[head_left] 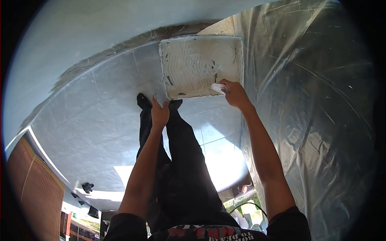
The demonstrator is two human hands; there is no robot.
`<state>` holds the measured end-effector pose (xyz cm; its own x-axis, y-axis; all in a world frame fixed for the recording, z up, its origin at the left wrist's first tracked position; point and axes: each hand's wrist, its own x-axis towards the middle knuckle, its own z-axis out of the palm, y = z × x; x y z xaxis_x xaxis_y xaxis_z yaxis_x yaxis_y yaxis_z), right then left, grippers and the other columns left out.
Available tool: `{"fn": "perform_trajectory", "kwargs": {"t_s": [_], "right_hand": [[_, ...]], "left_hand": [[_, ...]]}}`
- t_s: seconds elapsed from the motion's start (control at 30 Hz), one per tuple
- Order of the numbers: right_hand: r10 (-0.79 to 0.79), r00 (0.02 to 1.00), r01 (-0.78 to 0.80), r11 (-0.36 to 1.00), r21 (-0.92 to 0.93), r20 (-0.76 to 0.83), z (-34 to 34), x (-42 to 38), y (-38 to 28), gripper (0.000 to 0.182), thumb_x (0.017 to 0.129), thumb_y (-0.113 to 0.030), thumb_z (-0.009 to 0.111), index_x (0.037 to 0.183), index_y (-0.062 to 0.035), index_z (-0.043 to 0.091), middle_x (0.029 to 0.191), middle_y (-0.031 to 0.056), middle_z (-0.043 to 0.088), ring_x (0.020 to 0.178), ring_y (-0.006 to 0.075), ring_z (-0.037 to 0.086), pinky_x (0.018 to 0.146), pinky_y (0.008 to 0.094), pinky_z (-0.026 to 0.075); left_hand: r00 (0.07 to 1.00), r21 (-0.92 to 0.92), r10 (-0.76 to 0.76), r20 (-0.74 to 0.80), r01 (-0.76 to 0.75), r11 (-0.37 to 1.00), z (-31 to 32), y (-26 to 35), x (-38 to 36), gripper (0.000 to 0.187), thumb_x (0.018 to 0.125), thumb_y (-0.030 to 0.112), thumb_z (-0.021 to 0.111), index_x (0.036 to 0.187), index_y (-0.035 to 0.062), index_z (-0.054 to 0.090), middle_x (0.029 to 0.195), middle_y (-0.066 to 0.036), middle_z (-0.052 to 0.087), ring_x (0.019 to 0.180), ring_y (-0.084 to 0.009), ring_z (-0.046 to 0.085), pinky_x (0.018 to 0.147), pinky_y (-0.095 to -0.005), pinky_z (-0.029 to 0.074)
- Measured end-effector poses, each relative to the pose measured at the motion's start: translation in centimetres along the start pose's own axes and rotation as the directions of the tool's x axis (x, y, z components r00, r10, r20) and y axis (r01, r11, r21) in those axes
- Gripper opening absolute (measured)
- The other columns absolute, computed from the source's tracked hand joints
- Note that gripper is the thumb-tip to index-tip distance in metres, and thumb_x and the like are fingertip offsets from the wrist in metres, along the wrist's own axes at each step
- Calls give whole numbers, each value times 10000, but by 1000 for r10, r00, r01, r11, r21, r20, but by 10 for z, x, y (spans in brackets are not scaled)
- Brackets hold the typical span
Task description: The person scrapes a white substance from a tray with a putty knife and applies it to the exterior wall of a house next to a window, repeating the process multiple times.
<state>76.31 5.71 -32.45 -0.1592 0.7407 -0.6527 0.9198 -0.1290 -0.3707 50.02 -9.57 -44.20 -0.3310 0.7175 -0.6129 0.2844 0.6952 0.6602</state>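
Observation:
A large rectangular paint tray [201, 66], off-white with slanted ridges and dark worn spots, lies on the floor in front of my feet. Over its near right corner, my right hand [234, 93] is closed around a small whitish, crumpled-looking object [218, 87]; its exact kind I cannot tell. A thin dark mark shows on the tray just beyond that object. My left hand [160, 114] hangs just short of the tray's near left corner, thumb and fingers apart, holding nothing. Whitish smears show at its fingertips.
Clear plastic sheeting [305, 120] hangs along the right side. A pale wall [100, 32] with a rough dark lower band curves across the far left. Grey tiles [100, 116] cover the floor, with a brown ribbed panel [38, 193] at lower left and a small dark object [87, 187] nearby.

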Motion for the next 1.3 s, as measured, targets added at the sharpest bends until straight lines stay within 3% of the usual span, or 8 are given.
{"fn": "perform_trajectory", "kwargs": {"t_s": [0.13, 0.2, 0.5, 0.7, 0.87, 1.1, 1.2, 1.3], "right_hand": [[4, 973, 59, 963, -264, 230, 18, 43, -19, 396, 849, -16, 605, 1216, -143, 680, 1057, 171, 717, 984, 342, 686, 880, 434, 531], [-13, 963, 98, 946, -308, 268, 23, 56, -19, 417, 835, -21, 611, 1222, -159, 681, 1071, 158, 718, 993, 331, 687, 889, 434, 535], [-30, 920, 235, 839, -491, 390, 27, 61, -33, 403, 806, -36, 643, 1175, -182, 714, 1028, 124, 722, 986, 314, 692, 866, 426, 550], [-27, 899, 260, 836, -483, 437, 39, 67, -42, 344, 802, -12, 627, 1121, -102, 717, 1009, 194, 708, 973, 359, 681, 887, 445, 534], [-111, 904, 294, 862, -413, 413, 45, 68, -41, 217, 807, -37, 627, 1000, -35, 726, 957, 222, 704, 941, 375, 692, 850, 456, 550], [-70, 874, 285, 875, -391, 480, 57, 79, -62, 290, 789, 22, 604, 1048, -42, 717, 1019, 207, 709, 968, 376, 685, 852, 448, 533], [-25, 861, 218, 921, -324, 508, 58, 90, -65, 291, 834, 2, 620, 1106, -52, 709, 1058, 200, 712, 977, 366, 686, 861, 441, 525], [-179, 906, 193, 981, 3, 384, 45, 95, -63, 335, 827, -68, 618, 1147, -90, 714, 1061, 185, 718, 949, 331, 704, 852, 411, 547]], "left_hand": [[998, -137, -3, -69, -7, 991, 26, -28, 41, 616, 981, 233, 513, 1475, -59, 288, 1351, -349, 527, 1219, -453, 578, 1011, -442, 465], [966, -459, -211, 150, 257, 851, 25, -16, 44, 610, 1013, 281, 469, 1495, -35, 268, 1368, -303, 524, 1181, -384, 610, 981, -396, 494], [927, -749, -218, 306, 375, 545, 40, 6, 33, 545, 1013, 330, 452, 1432, 1, 334, 1338, -179, 498, 1195, -286, 544, 992, -425, 474], [921, -790, -224, 319, 389, 473, 36, 9, 30, 560, 983, 383, 531, 1429, 87, 368, 1412, -116, 455, 1321, -247, 462, 1142, -445, 317], [912, -785, -263, 315, 406, 467, 40, 9, 29, 570, 980, 390, 534, 1431, 85, 365, 1424, -114, 446, 1338, -242, 441, 1156, -435, 291], [909, -791, -259, 325, 412, 452, 37, 9, 30, 545, 983, 391, 529, 1412, 91, 375, 1410, -121, 461, 1325, -240, 460, 1158, -416, 289], [909, -795, -260, 325, 412, 445, 37, 7, 30, 541, 983, 398, 526, 1404, 90, 382, 1386, -112, 485, 1289, -231, 491, 1144, -415, 305], [917, -805, -230, 326, 397, 441, 38, 1, 31, 548, 981, 414, 525, 1398, 87, 385, 1370, -102, 503, 1263, -222, 509, 1132, -423, 316]]}}
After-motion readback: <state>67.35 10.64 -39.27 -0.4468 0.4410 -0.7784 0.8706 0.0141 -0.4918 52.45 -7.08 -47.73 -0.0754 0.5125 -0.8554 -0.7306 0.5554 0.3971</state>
